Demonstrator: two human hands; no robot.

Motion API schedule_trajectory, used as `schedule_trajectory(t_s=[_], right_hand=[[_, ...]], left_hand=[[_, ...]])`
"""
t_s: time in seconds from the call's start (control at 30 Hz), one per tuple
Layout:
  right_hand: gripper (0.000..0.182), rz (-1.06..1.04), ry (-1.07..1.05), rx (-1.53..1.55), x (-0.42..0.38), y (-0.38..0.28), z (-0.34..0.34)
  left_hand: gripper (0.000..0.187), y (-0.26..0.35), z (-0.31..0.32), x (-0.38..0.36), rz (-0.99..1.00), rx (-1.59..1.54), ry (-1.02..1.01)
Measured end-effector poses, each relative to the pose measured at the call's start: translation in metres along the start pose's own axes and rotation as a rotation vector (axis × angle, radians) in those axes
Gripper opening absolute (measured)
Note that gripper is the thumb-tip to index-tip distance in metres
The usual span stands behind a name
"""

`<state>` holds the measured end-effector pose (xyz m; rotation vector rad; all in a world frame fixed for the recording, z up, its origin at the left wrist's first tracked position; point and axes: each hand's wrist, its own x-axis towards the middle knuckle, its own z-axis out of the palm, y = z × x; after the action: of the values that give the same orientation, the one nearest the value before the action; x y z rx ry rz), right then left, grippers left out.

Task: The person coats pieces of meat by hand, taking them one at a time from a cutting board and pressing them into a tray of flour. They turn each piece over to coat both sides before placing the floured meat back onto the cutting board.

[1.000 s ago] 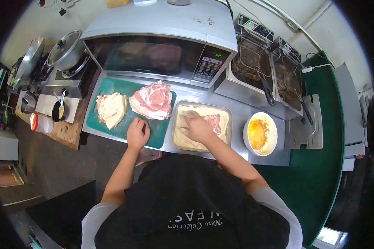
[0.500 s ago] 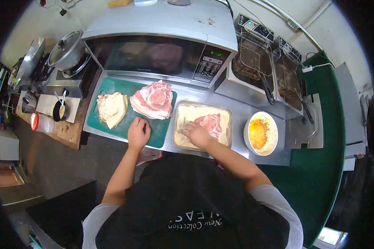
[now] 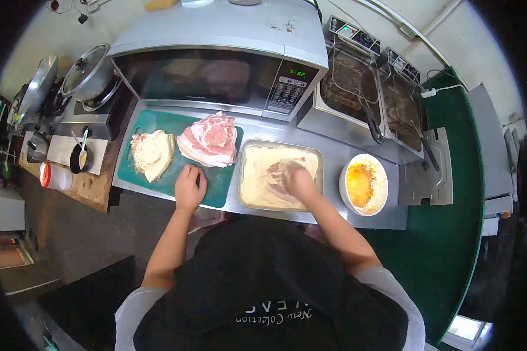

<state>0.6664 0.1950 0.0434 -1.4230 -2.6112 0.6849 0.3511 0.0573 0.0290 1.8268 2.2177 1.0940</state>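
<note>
My left hand (image 3: pixel 190 187) rests on the near edge of the green cutting board (image 3: pixel 216 184), fingers curled in with nothing in them. Just beyond it on the board lie a stack of raw meat slices (image 3: pixel 211 140) and a pile of meat coated in pale breading (image 3: pixel 153 153). My right hand (image 3: pixel 300 182), smeared by motion, is over a metal tray (image 3: pixel 282 142) of pale flour-like powder (image 3: pixel 255 169). Beside its fingers, a raw meat slice (image 3: pixel 279 178) lies in the powder, partly dusted and partly covered by the hand.
A white bowl (image 3: pixel 382 198) with orange-yellow liquid stands right of the tray. Behind the board is a microwave (image 3: pixel 199 76); behind the bowl, deep fryers (image 3: pixel 345 111) with baskets. A lidded pot (image 3: pixel 91 79) sits on a stove at left, near a red-lidded jar (image 3: pixel 55 176).
My right hand has moved rightward across the tray, from the slice's left side to its right. The slice now shows powder on it. My left hand stays on the board.
</note>
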Motion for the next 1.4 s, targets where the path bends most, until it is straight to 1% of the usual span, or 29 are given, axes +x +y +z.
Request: schedule_trajectory(t_s=[0.1, 0.17, 0.2, 0.3, 0.4, 0.5, 0.6, 0.7, 0.8, 0.9, 1.0, 1.1, 1.17, 1.2, 1.3, 1.4], right_hand=[[0.036, -0.157, -0.088, 0.102, -0.029, -0.015, -0.008], [0.038, -0.171, -0.053, 0.156, -0.033, 0.007, -0.006], [0.038, -0.177, -0.036, 0.181, -0.035, 0.008, -0.013], [0.037, 0.147, 0.042, -0.072, -0.04, 0.004, -0.032], [0.034, 0.314, 0.07, 0.009, -0.037, -0.003, -0.019], [0.031, 0.066, 0.257, 0.051, -0.024, 0.007, 0.0], [0.032, 0.108, 0.193, 0.081, -0.008, 0.001, 0.002], [0.033, -0.027, 0.193, 0.152, 0.009, 0.009, 0.01], [0.03, -0.069, 0.216, 0.233, 0.007, 0.004, 0.0], [0.029, 0.104, 0.204, 0.057, -0.015, -0.008, -0.022], [0.031, 0.244, -0.039, -0.004, -0.048, -0.036, -0.055], [0.031, 0.208, -0.077, -0.074, -0.07, -0.031, -0.036], [0.028, 0.19, -0.07, -0.076, -0.071, -0.016, -0.012], [0.026, 0.184, -0.065, -0.078, -0.07, -0.017, -0.01], [0.023, 0.217, 0.031, -0.008, -0.074, -0.021, -0.013], [0.019, 0.294, 0.024, -0.051, -0.068, -0.002, 0.001]], left_hand=[[0.008, -0.001, -0.002, 0.0, 0.002, 0.017, -0.002], [0.009, -0.001, -0.002, 0.0, 0.005, 0.021, -0.008], [0.008, -0.001, -0.001, 0.0, 0.004, 0.019, -0.007], [0.008, -0.003, 0.0, -0.001, 0.003, 0.009, -0.004], [0.008, -0.002, -0.001, -0.001, 0.008, -0.001, 0.001], [0.008, -0.002, -0.001, 0.0, 0.012, -0.002, 0.005], [0.008, -0.003, -0.001, -0.002, 0.012, 0.007, 0.0], [0.008, -0.002, 0.0, 0.0, 0.023, 0.016, 0.008], [0.008, -0.002, -0.001, -0.001, 0.026, 0.008, 0.008], [0.008, -0.002, -0.002, -0.001, 0.021, 0.001, 0.01], [0.008, -0.002, 0.0, -0.001, 0.017, -0.002, 0.003], [0.008, -0.001, -0.002, 0.0, 0.017, -0.003, -0.001], [0.009, -0.002, -0.001, -0.001, 0.015, -0.012, 0.001], [0.008, -0.002, -0.001, -0.001, 0.01, -0.006, -0.006], [0.008, -0.001, -0.003, 0.001, 0.008, 0.006, -0.019], [0.008, -0.001, -0.002, 0.0, 0.007, 0.006, -0.015]])
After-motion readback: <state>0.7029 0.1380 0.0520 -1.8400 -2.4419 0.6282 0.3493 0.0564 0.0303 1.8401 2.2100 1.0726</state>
